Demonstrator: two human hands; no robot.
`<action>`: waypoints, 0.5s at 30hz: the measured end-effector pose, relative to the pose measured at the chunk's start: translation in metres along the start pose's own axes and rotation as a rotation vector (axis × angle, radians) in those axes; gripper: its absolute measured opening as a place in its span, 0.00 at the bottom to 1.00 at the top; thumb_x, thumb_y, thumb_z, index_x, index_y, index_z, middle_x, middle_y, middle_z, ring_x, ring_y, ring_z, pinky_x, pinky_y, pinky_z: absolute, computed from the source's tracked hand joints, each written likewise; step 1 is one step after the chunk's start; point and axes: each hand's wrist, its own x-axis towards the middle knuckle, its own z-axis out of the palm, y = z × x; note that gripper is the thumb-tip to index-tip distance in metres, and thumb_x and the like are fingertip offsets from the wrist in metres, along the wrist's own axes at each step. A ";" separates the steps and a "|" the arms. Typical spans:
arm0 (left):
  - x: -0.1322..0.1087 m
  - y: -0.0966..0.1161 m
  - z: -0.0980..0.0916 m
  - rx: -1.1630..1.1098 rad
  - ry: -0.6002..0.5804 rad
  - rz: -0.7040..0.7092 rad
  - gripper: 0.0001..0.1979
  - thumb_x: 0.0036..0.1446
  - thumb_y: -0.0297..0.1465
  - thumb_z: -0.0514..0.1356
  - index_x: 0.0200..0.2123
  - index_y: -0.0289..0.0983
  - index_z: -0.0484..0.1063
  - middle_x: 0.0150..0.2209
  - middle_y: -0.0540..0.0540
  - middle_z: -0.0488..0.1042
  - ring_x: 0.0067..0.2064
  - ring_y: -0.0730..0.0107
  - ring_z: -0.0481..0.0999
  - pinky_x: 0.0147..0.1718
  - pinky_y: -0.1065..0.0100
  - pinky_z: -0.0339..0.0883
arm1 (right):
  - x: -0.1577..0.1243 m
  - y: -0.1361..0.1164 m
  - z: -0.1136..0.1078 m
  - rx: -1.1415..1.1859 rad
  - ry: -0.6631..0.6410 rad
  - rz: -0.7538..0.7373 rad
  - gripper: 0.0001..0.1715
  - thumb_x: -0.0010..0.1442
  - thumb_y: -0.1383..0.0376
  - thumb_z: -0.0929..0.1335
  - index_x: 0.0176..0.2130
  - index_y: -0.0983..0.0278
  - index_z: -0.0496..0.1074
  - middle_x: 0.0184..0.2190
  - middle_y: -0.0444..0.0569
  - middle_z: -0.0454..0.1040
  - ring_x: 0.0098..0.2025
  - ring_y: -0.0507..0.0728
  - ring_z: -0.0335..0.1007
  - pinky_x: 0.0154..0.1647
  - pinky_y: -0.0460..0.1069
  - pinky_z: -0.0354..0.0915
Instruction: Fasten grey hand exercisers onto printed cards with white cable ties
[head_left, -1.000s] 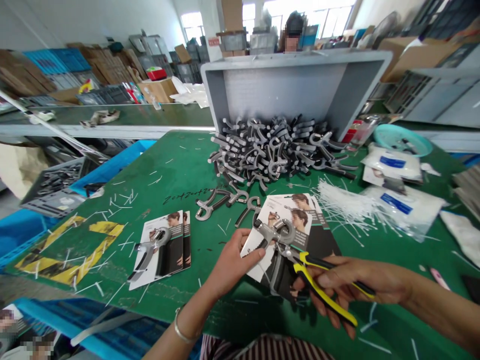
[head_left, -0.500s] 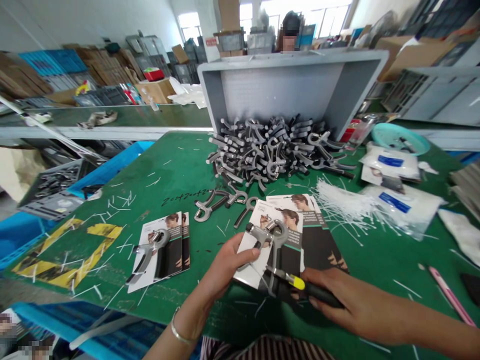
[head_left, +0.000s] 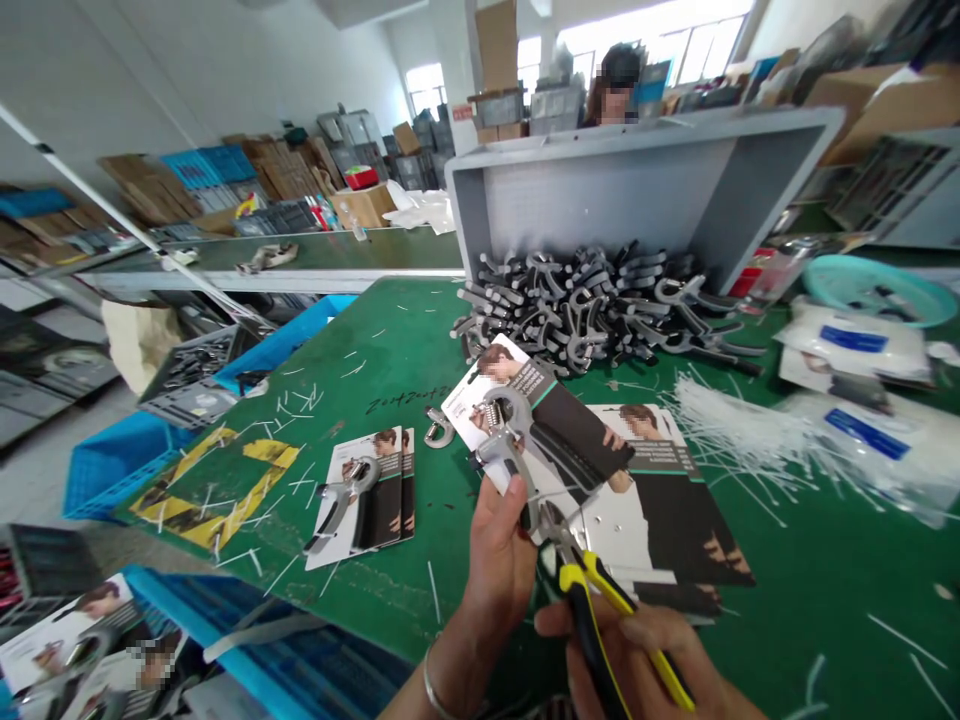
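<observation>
My left hand [head_left: 499, 555] is closed around a grey and black hand grip strengthener [head_left: 510, 425] and its printed backing card [head_left: 581, 425], lifted and tilted above the table. In my right hand [head_left: 645, 655] are cutting pliers [head_left: 589, 610] with yellow and black handles. Their handles are spread, and the jaws touch or nearly touch the grip strengthener's lower end beside a thin pale tie. More printed cards [head_left: 652, 500] lie beneath on the table. To the left, another grip strengthener [head_left: 345, 510] rests on a card.
A grey crate [head_left: 600, 190] lies tipped on its side, with a heap of grip strengtheners [head_left: 592, 310] spilling from it. White cable ties [head_left: 720, 430] and plastic bags [head_left: 862, 430] lie right. Blue bins [head_left: 285, 640] stand left below the green table [head_left: 360, 350]. A person [head_left: 619, 85] is beyond.
My left hand has raised and turned the card with the grip strengthener. The pliers have swung from lying sideways to pointing up and away, with their handles spread. The view has shifted left.
</observation>
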 end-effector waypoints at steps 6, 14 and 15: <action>0.000 -0.008 -0.003 -0.018 0.011 0.060 0.26 0.61 0.36 0.61 0.62 0.48 0.62 0.61 0.48 0.70 0.62 0.59 0.68 0.62 0.57 0.61 | -0.006 0.005 -0.008 0.085 0.084 -0.028 0.19 0.50 0.56 0.71 0.39 0.63 0.78 0.35 0.46 0.79 0.41 0.54 0.75 0.45 0.47 0.67; -0.002 -0.011 -0.001 -0.049 -0.004 0.033 0.27 0.60 0.36 0.62 0.62 0.47 0.63 0.60 0.46 0.71 0.61 0.58 0.69 0.61 0.58 0.63 | 0.003 0.010 -0.004 0.104 -0.108 -0.110 0.29 0.54 0.49 0.66 0.49 0.62 0.76 0.20 0.42 0.71 0.16 0.49 0.61 0.19 0.42 0.58; -0.002 -0.011 -0.001 -0.053 -0.005 0.030 0.27 0.60 0.36 0.63 0.62 0.46 0.63 0.60 0.46 0.71 0.61 0.58 0.69 0.61 0.58 0.63 | 0.004 0.009 -0.003 0.109 -0.132 -0.117 0.28 0.56 0.49 0.66 0.49 0.62 0.76 0.19 0.42 0.70 0.14 0.48 0.59 0.17 0.42 0.56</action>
